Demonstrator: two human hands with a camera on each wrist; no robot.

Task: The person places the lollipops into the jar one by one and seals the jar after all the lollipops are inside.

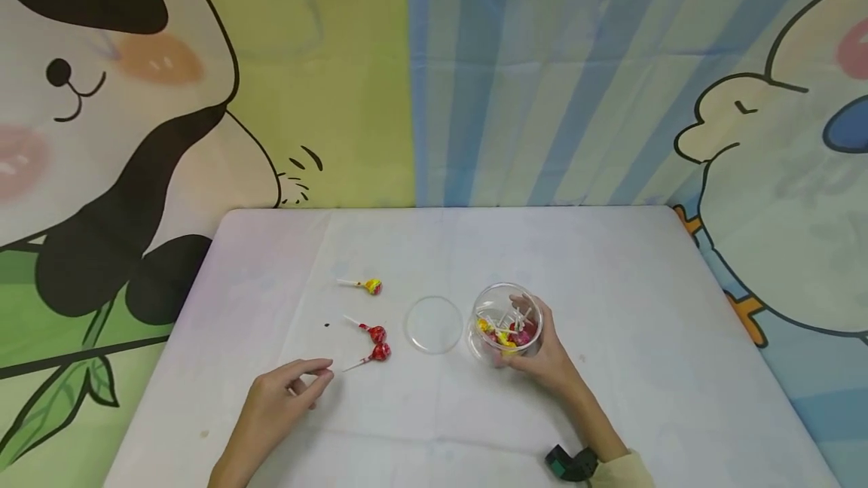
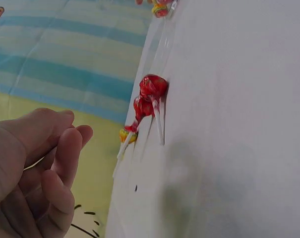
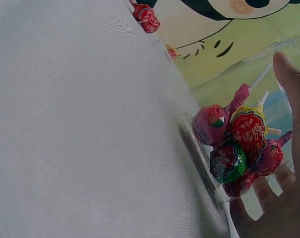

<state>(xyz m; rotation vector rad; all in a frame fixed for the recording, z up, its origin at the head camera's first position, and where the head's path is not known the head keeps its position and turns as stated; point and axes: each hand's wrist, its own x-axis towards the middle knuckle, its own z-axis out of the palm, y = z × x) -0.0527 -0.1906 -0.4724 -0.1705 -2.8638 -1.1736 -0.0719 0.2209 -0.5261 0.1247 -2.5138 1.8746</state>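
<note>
A clear plastic jar (image 1: 505,321) stands on the white table (image 1: 610,285), with several wrapped lollipops (image 3: 236,144) inside. My right hand (image 1: 542,356) grips the jar from the right side, fingers curled round its wall. The jar's clear lid (image 1: 434,324) lies flat just left of it. Two red lollipops (image 1: 377,343) and a yellow one (image 1: 371,286) lie loose on the table. My left hand (image 1: 288,394) hovers just left of the nearer red lollipop's stick, fingers loosely curled and holding nothing. In the left wrist view the red lollipops (image 2: 150,96) lie ahead of the fingers (image 2: 65,153).
A small dark speck (image 1: 326,325) sits on the cloth left of the lollipops. Cartoon-printed backdrops stand behind the table and to both sides. A black wrist device (image 1: 572,464) shows on my right arm.
</note>
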